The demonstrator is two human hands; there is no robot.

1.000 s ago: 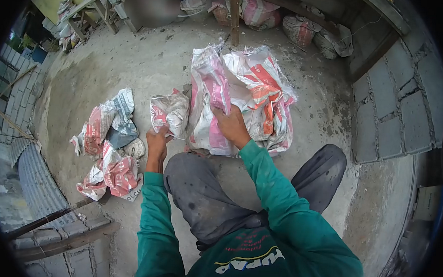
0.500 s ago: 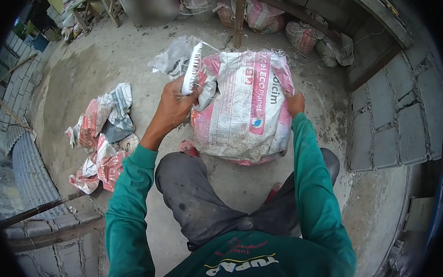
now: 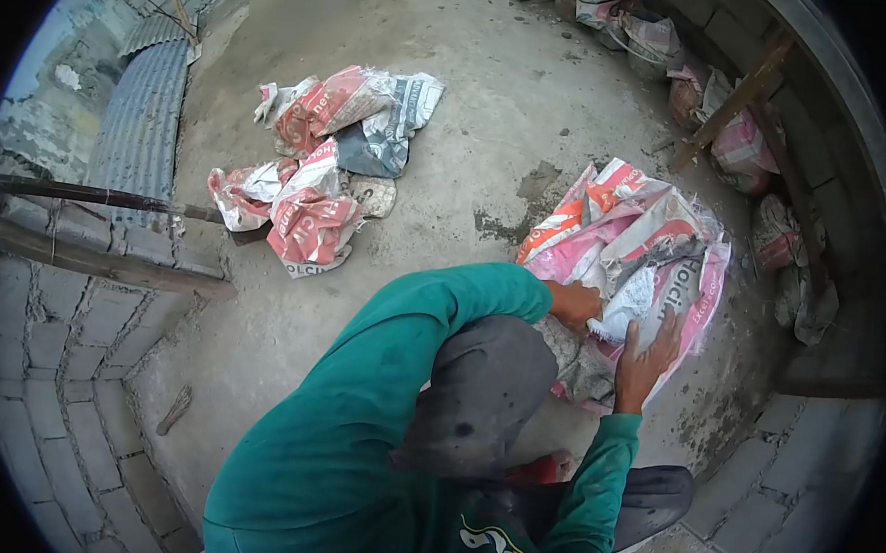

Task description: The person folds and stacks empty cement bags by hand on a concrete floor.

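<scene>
A stack of flattened pink, red and white cement sacks (image 3: pixel 655 238) lies on the concrete floor in front of my knee (image 3: pixel 477 398). My left hand (image 3: pixel 574 303) reaches across my knee, closed on a fold at the stack's near edge beside a crumpled white piece (image 3: pixel 627 301). My right hand (image 3: pixel 644 362) lies flat on the top sack, fingers spread, pressing it down. Both sleeves are teal.
A loose pile of crumpled sacks (image 3: pixel 318 170) lies to the left on the floor. Corrugated sheet (image 3: pixel 141 111) and wooden poles (image 3: pixel 96 198) rest on the block edging at left. Filled sacks (image 3: pixel 741 142) and a slanted wooden post (image 3: pixel 738 102) line the right wall.
The sack I held up with both hands is now down on the stack. My head has turned and leaned, so the stack sits at right. Left hand dropped the torn piece.
</scene>
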